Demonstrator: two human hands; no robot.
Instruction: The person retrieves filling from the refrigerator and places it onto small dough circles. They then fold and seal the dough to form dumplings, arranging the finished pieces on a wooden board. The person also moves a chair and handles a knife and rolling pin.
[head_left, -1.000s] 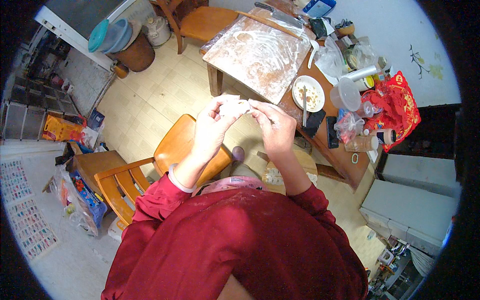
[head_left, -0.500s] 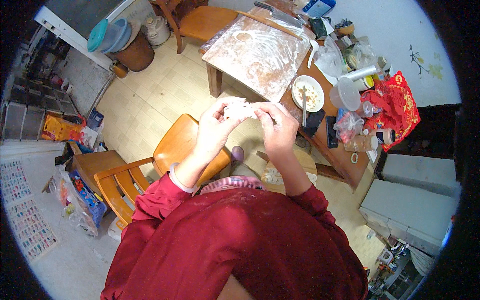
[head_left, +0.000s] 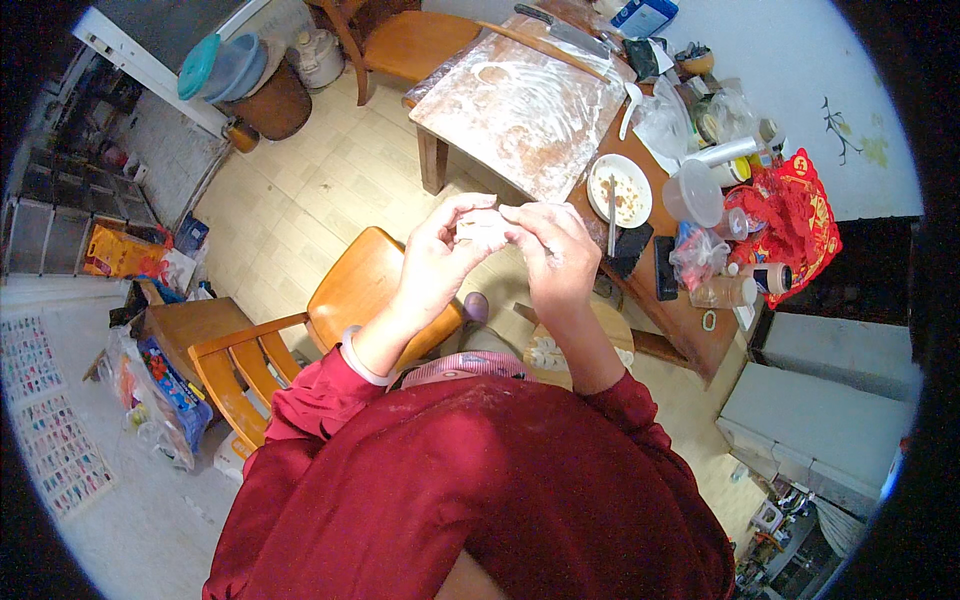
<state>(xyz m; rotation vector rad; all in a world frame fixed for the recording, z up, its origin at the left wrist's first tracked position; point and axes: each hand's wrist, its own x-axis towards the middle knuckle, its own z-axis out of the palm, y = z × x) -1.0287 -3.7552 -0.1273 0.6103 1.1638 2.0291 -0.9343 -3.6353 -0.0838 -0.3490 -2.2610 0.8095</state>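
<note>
A small white dumpling of soft dough is held up in front of my chest. My left hand is closed on its left side, thumb below and fingers along the top. At its right edge my right hand pinches the dough between thumb and fingertips. Both hands are dusted with flour. To the right, a white plate with scraps of filling stands on the table, a pair of chopsticks resting across it. Below my right forearm, a round board carries several white dumplings, partly hidden by the arm.
Ahead is a floured board with a long rolling pin and a knife. Jars, plastic tubs and a red bag crowd the table's right side. A wooden chair stands close on my left.
The dumpling has turned slightly between my hands. My right fingers have shifted a little left along its edge, and the left hand has moved slightly right.
</note>
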